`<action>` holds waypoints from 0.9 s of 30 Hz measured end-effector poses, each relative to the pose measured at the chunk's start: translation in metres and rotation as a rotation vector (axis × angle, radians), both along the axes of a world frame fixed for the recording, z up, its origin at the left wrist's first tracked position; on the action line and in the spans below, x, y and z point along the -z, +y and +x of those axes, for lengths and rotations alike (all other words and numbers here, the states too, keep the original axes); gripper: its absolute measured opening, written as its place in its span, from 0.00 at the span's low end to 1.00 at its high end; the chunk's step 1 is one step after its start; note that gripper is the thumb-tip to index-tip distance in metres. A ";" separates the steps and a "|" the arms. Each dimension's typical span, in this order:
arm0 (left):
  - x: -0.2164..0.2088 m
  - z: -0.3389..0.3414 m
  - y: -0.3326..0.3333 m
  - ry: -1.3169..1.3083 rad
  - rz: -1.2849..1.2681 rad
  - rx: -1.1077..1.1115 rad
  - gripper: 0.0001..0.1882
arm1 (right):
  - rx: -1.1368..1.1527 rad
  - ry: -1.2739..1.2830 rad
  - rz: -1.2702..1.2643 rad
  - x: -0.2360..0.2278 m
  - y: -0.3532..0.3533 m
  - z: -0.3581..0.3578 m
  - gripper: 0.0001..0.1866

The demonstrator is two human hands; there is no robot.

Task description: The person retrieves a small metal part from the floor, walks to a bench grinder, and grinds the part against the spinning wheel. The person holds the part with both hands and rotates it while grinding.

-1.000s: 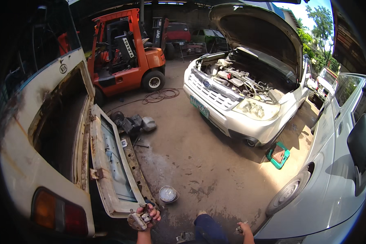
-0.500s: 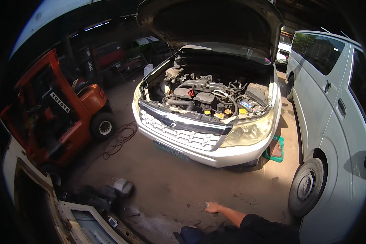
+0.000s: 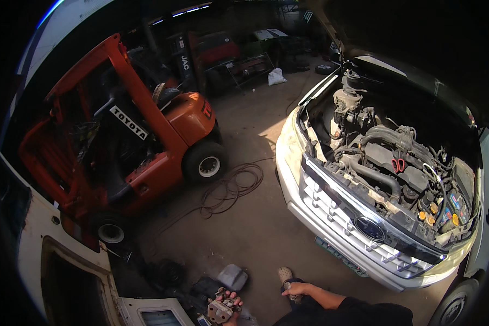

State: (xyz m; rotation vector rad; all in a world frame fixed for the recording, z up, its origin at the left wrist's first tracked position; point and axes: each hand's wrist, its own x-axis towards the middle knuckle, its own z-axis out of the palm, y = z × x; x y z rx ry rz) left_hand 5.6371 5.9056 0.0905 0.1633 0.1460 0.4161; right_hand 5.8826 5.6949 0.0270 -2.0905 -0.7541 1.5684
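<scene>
At the lower edge, my left hand (image 3: 233,318) has its fingers wrapped round a brownish metal part (image 3: 219,312). This part is blocky and flat-faced with holes in it; its exact kind does not show. To its right, my right hand (image 3: 301,289) is closed in front of my body, low over the floor. Whatever lies in those fingers is too small and shaded to name. Just beyond the right hand a tan shoe with holes (image 3: 284,274) rests on the ground. A grey boxy container (image 3: 233,277) stands on the floor beyond my left hand.
On the right is a white car (image 3: 331,214), hood raised, with red-handled scissors or pliers (image 3: 398,165) on its engine. An orange forklift (image 3: 146,168) stands left, a coiled hose (image 3: 233,190) beside it. Pale vehicle panels (image 3: 81,247) border the lower left.
The view has swung left, shifting the car rightward. My left hand has come into view with the metal part. My right hand has drawn in closer to my body.
</scene>
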 end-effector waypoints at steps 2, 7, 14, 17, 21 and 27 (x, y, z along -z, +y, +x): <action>0.040 0.052 0.075 -0.001 -0.136 -0.053 0.20 | -0.022 0.081 0.018 0.008 0.071 0.063 0.42; 0.117 0.137 0.207 0.192 -0.156 -0.305 0.21 | 0.025 -0.103 0.236 -0.043 0.248 0.242 0.35; 0.103 0.296 0.370 0.784 -0.167 -0.146 0.22 | 0.306 0.159 0.353 -0.097 0.454 0.474 0.26; 0.116 0.391 0.454 0.850 -0.161 -0.078 0.22 | 0.296 0.005 0.284 -0.078 0.527 0.563 0.20; 0.120 0.518 0.578 0.891 -0.101 0.058 0.23 | 0.593 -0.058 0.252 -0.055 0.604 0.676 0.22; 0.107 0.839 0.802 0.827 0.283 0.274 0.22 | 1.067 0.568 0.532 -0.049 0.639 0.886 0.09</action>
